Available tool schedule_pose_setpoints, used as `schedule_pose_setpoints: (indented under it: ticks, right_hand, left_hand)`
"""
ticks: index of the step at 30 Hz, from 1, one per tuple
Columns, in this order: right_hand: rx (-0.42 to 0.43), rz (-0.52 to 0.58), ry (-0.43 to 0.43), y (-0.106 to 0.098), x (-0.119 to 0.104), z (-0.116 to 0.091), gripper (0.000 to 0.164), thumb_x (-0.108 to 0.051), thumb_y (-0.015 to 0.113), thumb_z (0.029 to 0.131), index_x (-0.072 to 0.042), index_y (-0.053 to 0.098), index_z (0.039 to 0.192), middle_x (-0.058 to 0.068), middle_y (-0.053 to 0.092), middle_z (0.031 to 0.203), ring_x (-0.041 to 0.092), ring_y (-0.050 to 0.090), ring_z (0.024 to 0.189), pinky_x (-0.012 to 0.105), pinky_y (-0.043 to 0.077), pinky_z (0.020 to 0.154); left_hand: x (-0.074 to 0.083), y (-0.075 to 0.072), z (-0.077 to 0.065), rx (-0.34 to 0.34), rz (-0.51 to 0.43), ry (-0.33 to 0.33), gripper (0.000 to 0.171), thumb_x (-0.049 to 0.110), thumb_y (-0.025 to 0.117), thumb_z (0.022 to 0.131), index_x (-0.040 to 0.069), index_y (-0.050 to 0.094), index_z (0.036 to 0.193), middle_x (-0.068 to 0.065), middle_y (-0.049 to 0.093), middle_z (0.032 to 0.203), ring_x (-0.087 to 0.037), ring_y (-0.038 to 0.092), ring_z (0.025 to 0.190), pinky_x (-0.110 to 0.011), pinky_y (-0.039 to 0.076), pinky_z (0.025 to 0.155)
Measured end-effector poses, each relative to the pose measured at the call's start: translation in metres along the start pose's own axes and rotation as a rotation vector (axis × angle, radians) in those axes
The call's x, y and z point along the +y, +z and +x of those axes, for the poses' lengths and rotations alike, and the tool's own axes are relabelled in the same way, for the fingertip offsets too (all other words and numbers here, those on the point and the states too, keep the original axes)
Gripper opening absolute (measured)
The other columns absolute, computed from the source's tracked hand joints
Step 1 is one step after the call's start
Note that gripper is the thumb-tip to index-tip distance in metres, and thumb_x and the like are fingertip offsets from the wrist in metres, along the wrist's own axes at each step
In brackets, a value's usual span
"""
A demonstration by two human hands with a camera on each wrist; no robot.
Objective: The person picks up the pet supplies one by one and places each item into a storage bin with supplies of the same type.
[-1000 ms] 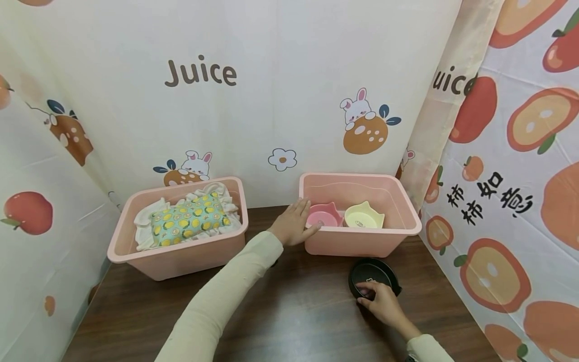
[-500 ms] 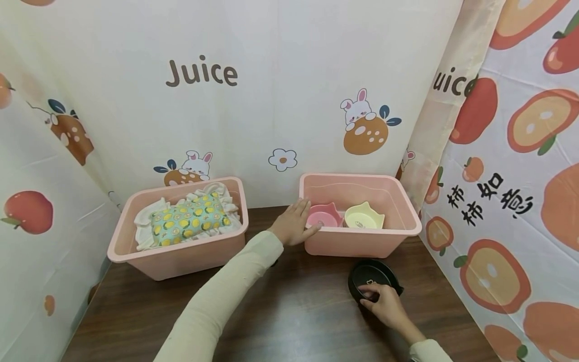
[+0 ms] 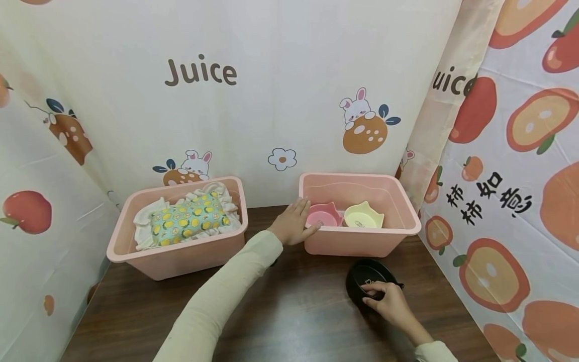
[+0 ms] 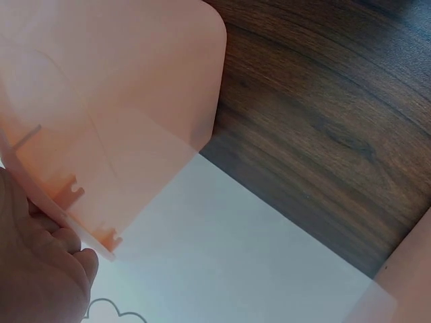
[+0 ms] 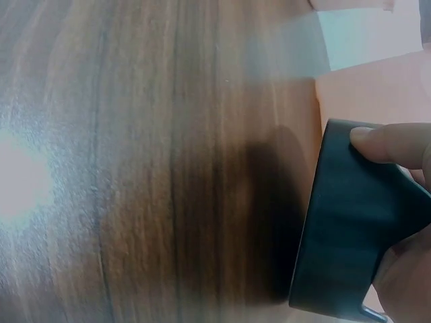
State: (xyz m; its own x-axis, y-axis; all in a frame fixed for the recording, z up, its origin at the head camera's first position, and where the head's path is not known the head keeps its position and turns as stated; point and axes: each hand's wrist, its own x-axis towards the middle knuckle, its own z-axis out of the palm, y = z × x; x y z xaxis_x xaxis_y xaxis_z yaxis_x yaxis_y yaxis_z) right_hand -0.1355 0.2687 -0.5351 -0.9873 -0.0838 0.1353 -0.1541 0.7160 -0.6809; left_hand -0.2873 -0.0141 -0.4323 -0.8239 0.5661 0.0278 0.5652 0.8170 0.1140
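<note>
My right hand (image 3: 391,304) pinches the near rim of a black cat-shaped bowl (image 3: 359,279), thumb outside and fingers inside. The bowl tilts slightly, a gold print shows on its inner bottom, and an ear point sticks out at its right. In the right wrist view the thumb presses on the bowl's outer wall (image 5: 343,215), with a shadow on the table beside it. At the near left corner of the right pink bin (image 3: 357,244), my left hand (image 3: 291,225) rests on the rim with fingers extended. Inside that bin are a pink cat-shaped bowl (image 3: 323,213) and a yellow one (image 3: 364,215).
A second pink bin (image 3: 181,259) stands at the left, holding a lemon-print cushion (image 3: 190,218) with white ruffles. Brown wooden table (image 3: 280,327) lies under everything. Printed curtains (image 3: 276,100) close in the back and both sides.
My right hand has tipped the black bowl a little and shifted its grip slightly rightward along the near rim. My left hand and both bins have stayed where they were.
</note>
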Motion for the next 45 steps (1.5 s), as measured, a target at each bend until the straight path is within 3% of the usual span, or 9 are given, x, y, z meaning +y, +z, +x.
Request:
schedule_pose_setpoints:
  ticks: [20, 32, 38, 45]
  right_hand:
    - [-0.063, 0.05, -0.15, -0.013, -0.015, -0.008, 0.026, -0.005, 0.084, 0.068, -0.015, 0.077, 0.091, -0.013, 0.065, 0.081, 0.0, 0.058, 0.074, 0.023, 0.049, 0.067]
    - [-0.031, 0.045, -0.295, -0.027, -0.042, -0.015, 0.028, -0.004, 0.085, 0.066, -0.015, 0.077, 0.091, -0.015, 0.062, 0.079, 0.0, 0.057, 0.074, 0.022, 0.05, 0.065]
    - [0.009, 0.059, -0.365, -0.037, -0.055, -0.018, 0.032, 0.002, 0.085, 0.063, -0.014, 0.077, 0.09, -0.015, 0.063, 0.08, -0.001, 0.055, 0.074, 0.016, 0.047, 0.063]
    - [0.06, 0.1, -0.392, -0.053, -0.07, -0.022, 0.033, 0.002, 0.085, 0.064, -0.013, 0.077, 0.092, -0.01, 0.065, 0.082, 0.0, 0.054, 0.074, 0.014, 0.046, 0.057]
  left_hand:
    - [0.0, -0.002, 0.002, 0.006, -0.004, 0.003, 0.081, 0.058, 0.032, 0.097, -0.001, 0.021, 0.151, -0.014, 0.015, 0.159, -0.031, 0.014, 0.147, -0.042, 0.02, 0.117]
    - [0.0, 0.001, 0.003, 0.011, -0.018, 0.0, 0.08, 0.058, 0.033, 0.097, -0.001, 0.021, 0.151, -0.015, 0.017, 0.159, -0.03, 0.013, 0.147, -0.041, 0.018, 0.118]
    - [-0.001, 0.002, 0.002, 0.01, -0.012, 0.002, 0.082, 0.06, 0.03, 0.097, -0.001, 0.021, 0.151, -0.015, 0.017, 0.159, -0.03, 0.013, 0.147, -0.042, 0.019, 0.117]
    - [-0.001, 0.002, 0.001, -0.01, -0.008, -0.008, 0.083, 0.062, 0.027, 0.097, 0.001, 0.017, 0.152, -0.014, 0.014, 0.16, -0.028, 0.01, 0.147, -0.039, 0.017, 0.118]
